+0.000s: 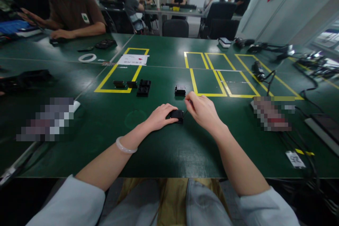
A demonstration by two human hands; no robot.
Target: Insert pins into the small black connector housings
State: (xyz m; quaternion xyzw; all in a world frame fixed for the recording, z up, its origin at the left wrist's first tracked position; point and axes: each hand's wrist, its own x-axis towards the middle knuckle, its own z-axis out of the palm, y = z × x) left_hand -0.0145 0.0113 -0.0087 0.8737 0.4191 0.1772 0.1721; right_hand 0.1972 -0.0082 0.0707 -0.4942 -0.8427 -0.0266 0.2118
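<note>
On the green table, my left hand [162, 116] grips a small black box-shaped part [177, 114] between thumb and fingers. Just to its right, my right hand [201, 107] is closed in a pinch. A thin dark line shows below its fingertips, too small to name. Beyond both hands sits a similar small black part [180, 90] with a shiny top. Further left are a black block with recesses [144, 88] and two thin black pieces standing up, one on the left [119, 84] and one on the right [131, 84].
Yellow tape outlines [113, 77] mark the table, with a white paper sheet [133, 59] across one. A roll of white tape [87, 58] lies at left. Cables [312, 159] and a blurred-out device [271, 114] are at right. A person in brown [76, 10] sits at far left.
</note>
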